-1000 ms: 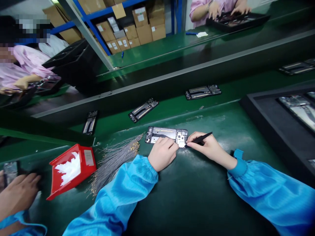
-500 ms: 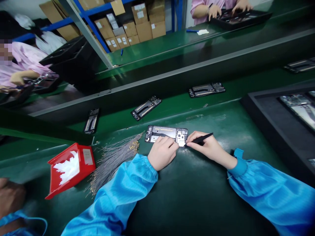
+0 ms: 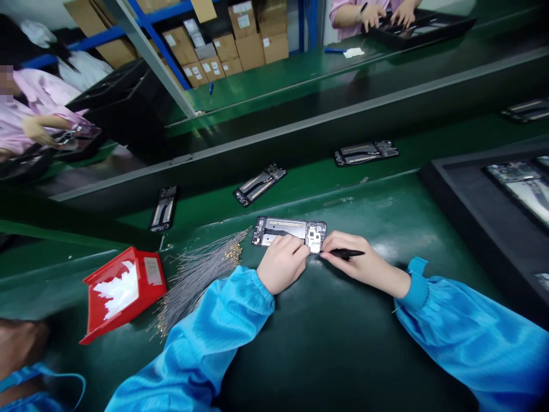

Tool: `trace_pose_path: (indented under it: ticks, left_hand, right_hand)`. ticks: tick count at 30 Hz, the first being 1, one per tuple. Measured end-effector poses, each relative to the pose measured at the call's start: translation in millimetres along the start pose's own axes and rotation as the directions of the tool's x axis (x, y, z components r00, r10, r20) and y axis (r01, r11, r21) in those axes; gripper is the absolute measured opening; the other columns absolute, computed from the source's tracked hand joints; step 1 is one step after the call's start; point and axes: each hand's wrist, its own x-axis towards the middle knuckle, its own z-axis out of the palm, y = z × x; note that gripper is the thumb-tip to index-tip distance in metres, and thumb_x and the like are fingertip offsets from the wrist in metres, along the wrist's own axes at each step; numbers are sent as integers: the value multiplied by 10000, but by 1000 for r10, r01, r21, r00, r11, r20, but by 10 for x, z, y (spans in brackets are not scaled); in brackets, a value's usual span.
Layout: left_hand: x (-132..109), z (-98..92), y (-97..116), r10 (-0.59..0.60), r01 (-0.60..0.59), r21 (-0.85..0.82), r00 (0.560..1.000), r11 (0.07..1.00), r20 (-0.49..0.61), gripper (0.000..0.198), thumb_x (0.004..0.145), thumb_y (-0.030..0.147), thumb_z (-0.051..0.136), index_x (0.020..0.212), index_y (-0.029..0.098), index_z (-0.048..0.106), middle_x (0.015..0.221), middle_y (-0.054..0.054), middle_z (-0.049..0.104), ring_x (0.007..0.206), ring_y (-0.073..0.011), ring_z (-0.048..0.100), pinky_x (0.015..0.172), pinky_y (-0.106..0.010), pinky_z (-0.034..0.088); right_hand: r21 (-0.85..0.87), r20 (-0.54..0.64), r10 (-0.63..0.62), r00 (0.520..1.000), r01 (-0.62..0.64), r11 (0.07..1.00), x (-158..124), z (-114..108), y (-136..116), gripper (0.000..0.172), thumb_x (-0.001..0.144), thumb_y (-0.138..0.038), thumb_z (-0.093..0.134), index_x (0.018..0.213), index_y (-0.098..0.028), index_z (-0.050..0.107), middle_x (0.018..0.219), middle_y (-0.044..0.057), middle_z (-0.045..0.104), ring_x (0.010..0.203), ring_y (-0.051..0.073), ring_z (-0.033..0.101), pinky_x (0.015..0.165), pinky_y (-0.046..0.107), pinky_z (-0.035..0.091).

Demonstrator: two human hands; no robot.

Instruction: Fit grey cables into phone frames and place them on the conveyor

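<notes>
An opened phone (image 3: 281, 224) lies across the green bench in front of me, its circuit board showing at the right end. My left hand (image 3: 283, 263) rests on its near edge with bent fingers pressed together, gripping the phone there; the fingertips are partly hidden. Between the fingers of my right hand (image 3: 360, 258) are slim black tweezers (image 3: 346, 253), their tip at the near right corner of the board. To the left lies a pile of thin grey cables (image 3: 201, 274) with gold-coloured ends, and past it a red bin (image 3: 152, 294) holding white paper pieces (image 3: 122, 289).
Beyond the bench edge, several opened phones, one (image 3: 259, 184) tilted, lie along a green strip. A black tray (image 3: 454, 189) with phones stands at the right. Co-workers' hands (image 3: 386, 16) work across the partition; another person's arm (image 3: 21, 343) is at lower left.
The tweezers in my right hand have tipped lower at their back end, and the hand has shifted slightly left. My left hand stays on the phone. Phones on the strip appear slightly further right.
</notes>
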Motion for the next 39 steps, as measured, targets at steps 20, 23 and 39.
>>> trace_pose_path:
  ticks: [20, 23, 39]
  left_hand:
    - [63, 49, -17, -112, 111, -89, 994, 990, -6, 186, 854, 162, 384, 832, 155, 569, 770, -46, 515, 742, -164, 463, 666, -276, 418]
    - [43, 44, -30, -83, 78, -156, 996, 985, -24, 200, 842, 140, 389, 891, 164, 581, 776, -42, 513, 740, -155, 462, 663, -269, 417]
    - [-29, 20, -41, 17, -27, -327, 999, 945, -36, 264, 820, 126, 396, 961, 196, 609, 741, -30, 523, 716, -149, 445, 645, -275, 374]
  right_hand:
    - [-388, 129, -31, 991, 79, 918, 194, -42, 121, 260, 721, -182, 544, 978, -197, 505, 1105, 118, 519, 1081, 276, 440, 863, 440, 385]
    - [-364, 135, -36, 990, 83, 928, 205, -50, 118, 257, 715, -154, 536, 965, -203, 504, 1102, 117, 505, 1060, 272, 442, 835, 426, 410]
    - [-340, 152, -1, 988, 53, 939, 187, -53, 104, 266, 716, -122, 519, 968, -196, 476, 1104, 113, 483, 1074, 267, 415, 856, 414, 403]
